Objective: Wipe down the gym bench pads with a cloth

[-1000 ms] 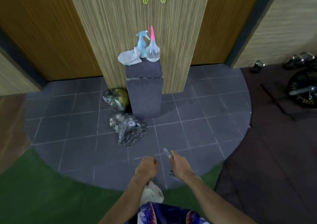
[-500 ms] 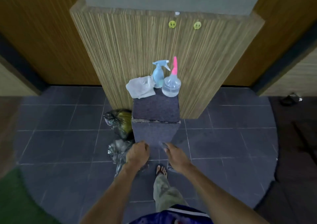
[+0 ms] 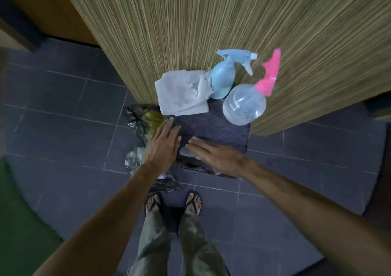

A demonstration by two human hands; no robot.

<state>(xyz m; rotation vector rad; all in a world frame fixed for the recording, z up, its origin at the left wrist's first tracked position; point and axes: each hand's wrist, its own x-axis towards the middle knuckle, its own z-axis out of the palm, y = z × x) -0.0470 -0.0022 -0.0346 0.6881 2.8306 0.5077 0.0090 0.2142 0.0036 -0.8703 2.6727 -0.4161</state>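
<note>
Fingers (image 3: 169, 125) of the left hand (image 3: 163, 144) spread, empty, just short of the cloth (image 3: 182, 95); right hand (image 3: 218, 156) flat, open. Cloth lies crumpled on the worktop (image 3: 213, 125) beside the blue spray bottle (image 3: 223, 79), likely soft, light; pinch the near edge.

Illumination dim and even; source not identifiable. Soft shadow on the floor tiles (image 3: 211, 244) by the feet. Motion blur across the frame, strongest at the pink sprayer (image 3: 269, 75). Wide-angle distortion bends the edges.
</note>
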